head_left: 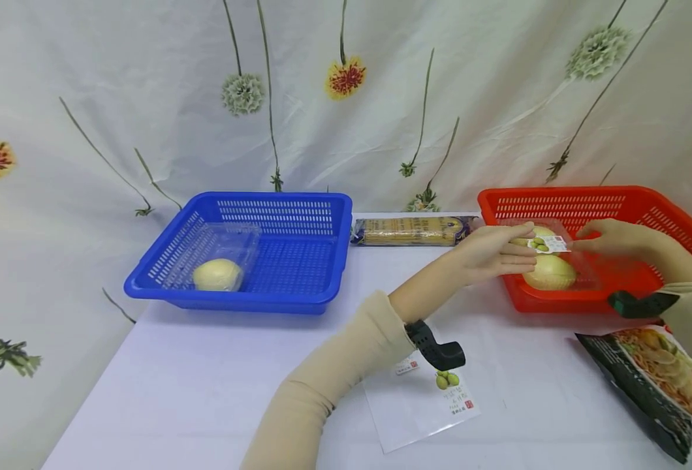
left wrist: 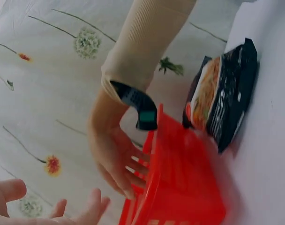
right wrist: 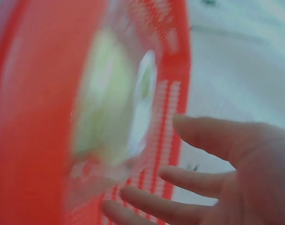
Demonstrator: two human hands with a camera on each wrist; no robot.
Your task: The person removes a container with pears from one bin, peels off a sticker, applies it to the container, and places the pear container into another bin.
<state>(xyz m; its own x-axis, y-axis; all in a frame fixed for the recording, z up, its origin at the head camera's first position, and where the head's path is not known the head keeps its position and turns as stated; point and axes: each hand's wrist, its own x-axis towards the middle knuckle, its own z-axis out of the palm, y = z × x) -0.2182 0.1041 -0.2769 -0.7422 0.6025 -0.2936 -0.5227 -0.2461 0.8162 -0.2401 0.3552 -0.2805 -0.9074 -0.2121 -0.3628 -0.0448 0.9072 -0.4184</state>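
Inside the red basket (head_left: 563, 303), a clear plastic box holds pale yellow-green round fruits (head_left: 548, 273). A white label (head_left: 548, 244) with printed green fruits lies across its top, also visible as a blurred white label (right wrist: 143, 103) in the right wrist view. My left hand (head_left: 495, 253) reaches over the basket's left edge with fingers extended, its fingertips beside the label. On the other side, my right hand (head_left: 623, 236) hovers over the basket with fingers spread and its palm toward the box. In the right wrist view, my right hand's fingers (right wrist: 152, 201) hold nothing.
A blue basket (head_left: 290, 303) on the left contains another clear box with a pale fruit (head_left: 218, 274). Between the baskets lies a noodle pack (head_left: 410, 231). A label sheet (head_left: 419, 414) is on the white table (head_left: 205, 391), and a black food packet (head_left: 657, 378) lies at right.
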